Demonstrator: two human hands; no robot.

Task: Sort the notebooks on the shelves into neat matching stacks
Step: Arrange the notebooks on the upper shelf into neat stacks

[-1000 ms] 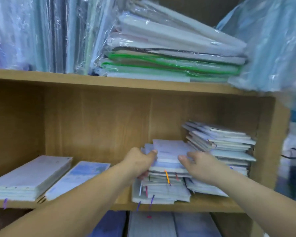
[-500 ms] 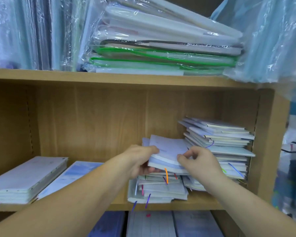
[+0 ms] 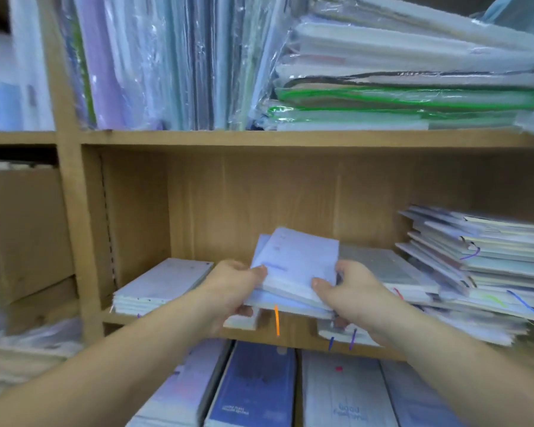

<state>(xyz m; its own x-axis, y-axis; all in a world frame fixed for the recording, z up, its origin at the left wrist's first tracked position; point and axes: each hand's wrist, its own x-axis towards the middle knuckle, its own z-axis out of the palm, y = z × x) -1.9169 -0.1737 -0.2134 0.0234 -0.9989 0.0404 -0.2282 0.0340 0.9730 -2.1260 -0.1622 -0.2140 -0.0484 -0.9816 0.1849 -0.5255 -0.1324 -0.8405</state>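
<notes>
I hold a small bundle of pale lavender notebooks (image 3: 293, 269) above the front of the middle shelf (image 3: 290, 334). My left hand (image 3: 232, 288) grips its left edge, thumb on top. My right hand (image 3: 349, 288) grips its right edge the same way. An orange ribbon (image 3: 277, 320) hangs from the bundle. To the right lie the rest of the middle pile (image 3: 392, 272) and a tall untidy stack of notebooks (image 3: 481, 266). A flat white stack (image 3: 161, 285) lies on the shelf's left side.
The upper shelf (image 3: 290, 138) carries plastic-wrapped notebooks standing upright (image 3: 167, 63) and lying flat (image 3: 413, 75). Below, blue and white notebooks (image 3: 253, 383) stand in a row. A cardboard box (image 3: 22, 229) fills the compartment to the left.
Both hands have lifted the top few lavender notebooks off the middle pile and carried them left, away from it. The camera has swung left, bringing the neighbouring compartment into view.
</notes>
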